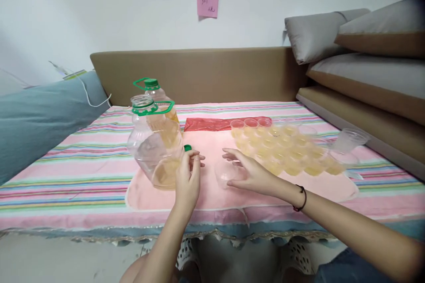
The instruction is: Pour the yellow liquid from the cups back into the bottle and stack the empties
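My right hand is curved around a clear plastic cup, with the thumb on its near side and the fingers on its far side. The cup looks to hold nothing. My left hand is beside the right side of a large clear bottle, its fingers loosely bent and apart. The bottle is uncapped, has a green handle ring, and holds a little yellowish liquid. A green cap lies just beyond my left fingers. To the right, several clear cups of yellow liquid stand close together in rows.
Behind the open bottle stands a second bottle with a green cap. A red plastic bag lies at the back of the pink mat. Stacked clear cups lean at the right. Cushions are piled at the far right.
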`<state>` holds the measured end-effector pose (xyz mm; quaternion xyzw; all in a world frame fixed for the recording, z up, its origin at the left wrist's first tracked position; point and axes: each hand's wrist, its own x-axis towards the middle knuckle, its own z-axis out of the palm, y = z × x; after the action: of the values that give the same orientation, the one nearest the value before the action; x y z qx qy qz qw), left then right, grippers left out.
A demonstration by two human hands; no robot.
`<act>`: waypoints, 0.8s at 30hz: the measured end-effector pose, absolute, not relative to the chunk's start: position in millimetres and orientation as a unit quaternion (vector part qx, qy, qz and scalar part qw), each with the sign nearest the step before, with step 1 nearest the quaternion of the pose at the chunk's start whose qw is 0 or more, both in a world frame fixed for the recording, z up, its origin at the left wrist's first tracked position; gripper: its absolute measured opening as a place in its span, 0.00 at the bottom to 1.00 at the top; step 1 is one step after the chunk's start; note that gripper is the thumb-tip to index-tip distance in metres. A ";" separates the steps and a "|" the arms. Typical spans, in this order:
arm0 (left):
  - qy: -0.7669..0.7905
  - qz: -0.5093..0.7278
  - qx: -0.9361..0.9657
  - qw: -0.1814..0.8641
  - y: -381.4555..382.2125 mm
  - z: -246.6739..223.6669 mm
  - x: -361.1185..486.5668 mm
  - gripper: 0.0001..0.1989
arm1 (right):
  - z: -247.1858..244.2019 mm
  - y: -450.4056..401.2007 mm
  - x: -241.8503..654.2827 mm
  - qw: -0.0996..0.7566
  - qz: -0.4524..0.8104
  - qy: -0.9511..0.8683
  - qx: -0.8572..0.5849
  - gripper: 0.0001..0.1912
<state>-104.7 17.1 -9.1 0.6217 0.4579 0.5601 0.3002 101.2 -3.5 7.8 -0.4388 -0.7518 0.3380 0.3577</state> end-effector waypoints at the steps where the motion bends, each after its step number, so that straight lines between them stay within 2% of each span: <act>1: 0.461 0.558 0.627 0.290 14.5 -8.5 -109.4 0.10 | 0.8 -2.1 98.8 0.355 0.341 -0.748 -0.445 0.40; 8: 0.440 0.558 0.677 0.193 -3.6 -1.3 -132.1 0.07 | -31.9 4.4 97.5 0.340 0.314 -0.754 -0.466 0.42; 13: 0.424 0.595 0.667 0.145 -12.4 -2.5 -140.8 0.07 | -20.0 1.9 99.0 0.342 0.302 -0.759 -0.466 0.43; 18: 0.417 0.667 0.617 0.012 -13.9 2.5 -154.1 0.07 | 10.6 3.1 76.4 0.406 0.310 -0.737 -0.443 0.40; 21: 0.437 0.718 0.537 -0.065 -8.9 9.3 -166.3 0.09 | 18.5 11.4 42.7 0.442 0.343 -0.719 -0.413 0.42; 24: 0.488 0.733 0.471 -0.050 -1.3 11.6 -180.3 0.12 | 11.6 25.7 2.3 0.463 0.383 -0.696 -0.394 0.48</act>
<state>-180.3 -1.3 11.6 0.4708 0.4885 0.7329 -0.0501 2.3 25.7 11.6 -0.3944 -0.6957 0.3826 0.4627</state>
